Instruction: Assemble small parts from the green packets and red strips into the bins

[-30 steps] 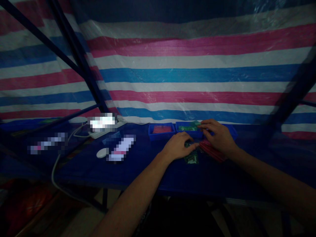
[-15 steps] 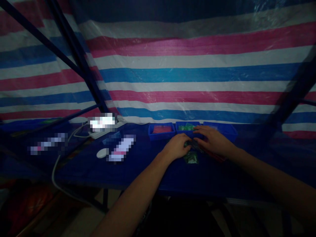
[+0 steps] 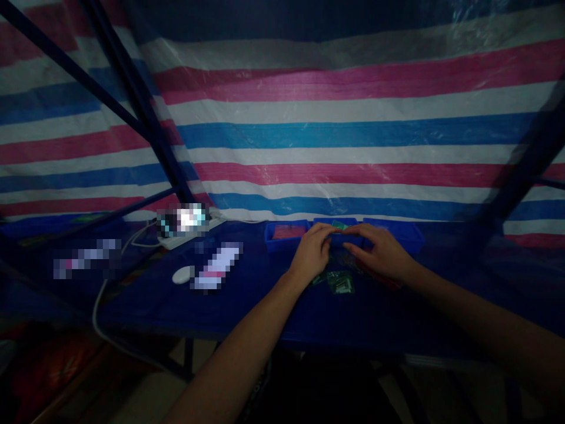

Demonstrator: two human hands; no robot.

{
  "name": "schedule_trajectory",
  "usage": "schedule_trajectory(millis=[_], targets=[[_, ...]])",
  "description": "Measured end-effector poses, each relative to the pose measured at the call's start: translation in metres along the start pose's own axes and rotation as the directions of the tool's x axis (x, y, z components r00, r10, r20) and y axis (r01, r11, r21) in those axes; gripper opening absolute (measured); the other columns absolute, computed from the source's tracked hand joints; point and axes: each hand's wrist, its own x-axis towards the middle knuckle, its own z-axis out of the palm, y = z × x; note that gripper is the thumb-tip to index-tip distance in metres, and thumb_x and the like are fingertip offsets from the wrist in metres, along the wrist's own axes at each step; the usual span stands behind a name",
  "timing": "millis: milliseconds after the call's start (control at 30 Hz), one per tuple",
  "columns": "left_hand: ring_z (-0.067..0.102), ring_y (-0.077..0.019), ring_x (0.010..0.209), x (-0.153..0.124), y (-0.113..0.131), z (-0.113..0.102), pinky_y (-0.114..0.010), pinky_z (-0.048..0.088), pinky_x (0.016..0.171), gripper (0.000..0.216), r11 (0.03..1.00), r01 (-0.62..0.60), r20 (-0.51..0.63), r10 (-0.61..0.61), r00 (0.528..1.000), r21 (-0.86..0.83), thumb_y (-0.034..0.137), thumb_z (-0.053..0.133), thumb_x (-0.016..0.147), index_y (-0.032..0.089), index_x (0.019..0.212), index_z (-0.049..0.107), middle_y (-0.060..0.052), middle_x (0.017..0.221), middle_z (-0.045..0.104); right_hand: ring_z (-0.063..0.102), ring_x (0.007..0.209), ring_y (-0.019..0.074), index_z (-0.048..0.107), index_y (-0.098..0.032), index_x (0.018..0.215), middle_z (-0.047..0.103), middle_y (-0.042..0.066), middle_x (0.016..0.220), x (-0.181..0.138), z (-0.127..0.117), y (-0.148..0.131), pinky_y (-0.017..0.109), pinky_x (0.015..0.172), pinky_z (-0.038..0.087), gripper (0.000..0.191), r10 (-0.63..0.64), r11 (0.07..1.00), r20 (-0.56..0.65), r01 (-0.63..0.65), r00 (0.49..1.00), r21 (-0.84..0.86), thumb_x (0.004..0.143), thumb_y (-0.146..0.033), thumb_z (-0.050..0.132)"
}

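Note:
My left hand (image 3: 311, 250) reaches over the front of the middle blue tray (image 3: 348, 239), its index finger stretched toward a green packet (image 3: 339, 225). From the other side comes my right hand (image 3: 379, 247), thumb and index finger apart, its fingertip close to the same packet. Both hands look open; whether the fingertips touch the packet is hard to tell in the dim light. On the table below them lies a clear bag with green and pale parts (image 3: 341, 282). Dark and reddish pieces (image 3: 384, 279) lie partly under my right hand.
To the left stands a blue tray of pink packets (image 3: 289, 232), and to the right another blue tray (image 3: 408, 235). A white oval object (image 3: 183, 274), a blurred-out phone-like object (image 3: 218, 266) and a white power strip (image 3: 192, 232) with cables are on the left side.
My left hand has lifted off the small items on the table and moved up and left to the middle tray. My right hand's fingers have shifted slightly, staying near that tray.

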Motion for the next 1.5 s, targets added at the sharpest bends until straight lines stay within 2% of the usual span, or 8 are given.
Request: schedule_trajectory(millis=[200, 333, 533, 700, 900, 1233, 1367, 1500], targets=[[0.061, -0.0235, 0.123, 0.004, 0.014, -0.001, -0.046, 0.051, 0.107, 0.030, 0.977, 0.057, -0.063, -0.072, 0.995, -0.205, 0.018, 0.064, 0.095, 0.025, 0.124, 0.066, -0.009, 0.128, 0.065, 0.075, 0.094, 0.0237, 0.057, -0.027, 0.131, 0.076, 0.006, 0.110, -0.004, 0.014, -0.006, 0.045, 0.090, 0.061, 0.050, 0.200, 0.821, 0.170, -0.260, 0.965, 0.508, 0.085, -0.036, 0.075], [0.062, -0.0240, 0.123, 0.003, 0.011, 0.004, -0.039, 0.058, 0.096, 0.039, 0.910, 0.140, -0.037, -0.167, 0.985, -0.391, 0.023, 0.071, 0.092, 0.024, 0.130, 0.061, -0.011, 0.135, 0.061, 0.076, 0.096, 0.0224, 0.058, -0.027, 0.125, 0.077, 0.005, 0.105, -0.003, 0.016, -0.007, 0.043, 0.092, 0.061, 0.047, 0.277, 0.719, 0.146, -0.306, 0.950, 0.625, 0.083, -0.034, 0.077], [0.065, -0.0221, 0.110, 0.002, 0.010, 0.004, -0.034, 0.058, 0.086, 0.043, 0.931, 0.194, -0.111, -0.238, 0.965, -0.310, 0.041, 0.067, 0.095, 0.025, 0.135, 0.059, -0.012, 0.128, 0.065, 0.074, 0.096, 0.0250, 0.065, -0.022, 0.109, 0.074, 0.008, 0.103, 0.001, 0.007, 0.008, 0.041, 0.084, 0.063, 0.035, 0.326, 0.820, -0.078, -0.240, 0.942, 0.520, 0.083, -0.041, 0.078], [0.062, -0.0119, 0.060, 0.001, 0.007, 0.008, -0.026, 0.051, 0.059, 0.050, 0.840, 0.345, 0.120, -0.325, 0.938, -0.419, 0.054, 0.043, 0.104, 0.025, 0.144, 0.052, -0.005, 0.091, 0.072, 0.073, 0.096, 0.0261, 0.069, -0.026, 0.106, 0.074, 0.006, 0.106, 0.000, 0.001, 0.007, 0.045, 0.087, 0.062, 0.020, 0.227, 0.941, -0.148, -0.177, 0.963, 0.288, 0.088, -0.036, 0.071], [0.069, -0.0163, 0.085, 0.002, -0.006, 0.013, -0.027, 0.054, 0.072, 0.031, 0.839, 0.324, 0.068, -0.328, 0.942, -0.438, 0.043, 0.061, 0.098, 0.019, 0.116, 0.065, -0.007, 0.100, 0.072, 0.068, 0.112, 0.0265, 0.072, -0.027, 0.096, 0.073, 0.005, 0.116, 0.001, -0.002, -0.007, 0.051, 0.105, 0.052, 0.016, 0.034, 0.988, -0.132, -0.013, 0.991, 0.157, 0.090, -0.020, 0.060], [0.071, -0.0177, 0.088, 0.002, -0.004, 0.012, -0.032, 0.056, 0.080, 0.052, 0.836, 0.304, 0.052, -0.316, 0.947, -0.457, 0.031, 0.073, 0.091, 0.022, 0.137, 0.049, -0.007, 0.107, 0.074, 0.073, 0.099, 0.0262, 0.067, -0.024, 0.115, 0.075, 0.008, 0.108, 0.001, 0.006, 0.002, 0.044, 0.086, 0.063, 0.036, 0.288, 0.817, 0.012, -0.252, 0.958, 0.518, 0.085, -0.040, 0.076], [0.071, -0.0197, 0.088, 0.000, -0.007, 0.014, -0.035, 0.057, 0.080, 0.049, 0.865, 0.327, 0.009, -0.350, 0.937, -0.381, 0.041, 0.071, 0.092, 0.022, 0.133, 0.055, -0.009, 0.101, 0.074, 0.073, 0.091, 0.0253, 0.068, -0.024, 0.110, 0.075, 0.007, 0.106, 0.000, 0.005, 0.008, 0.043, 0.081, 0.062, 0.030, 0.316, 0.887, -0.111, -0.252, 0.942, 0.388, 0.086, -0.040, 0.074], [0.071, -0.0182, 0.076, -0.001, -0.005, 0.017, -0.032, 0.057, 0.068, 0.050, 0.767, 0.408, 0.173, -0.374, 0.911, -0.495, 0.053, 0.051, 0.101, 0.024, 0.141, 0.054, -0.009, 0.097, 0.075, 0.072, 0.089, 0.0252, 0.071, -0.025, 0.104, 0.074, 0.006, 0.102, -0.001, 0.000, 0.006, 0.045, 0.084, 0.060, 0.018, 0.213, 0.969, -0.194, -0.181, 0.958, 0.171, 0.089, -0.036, 0.071]])
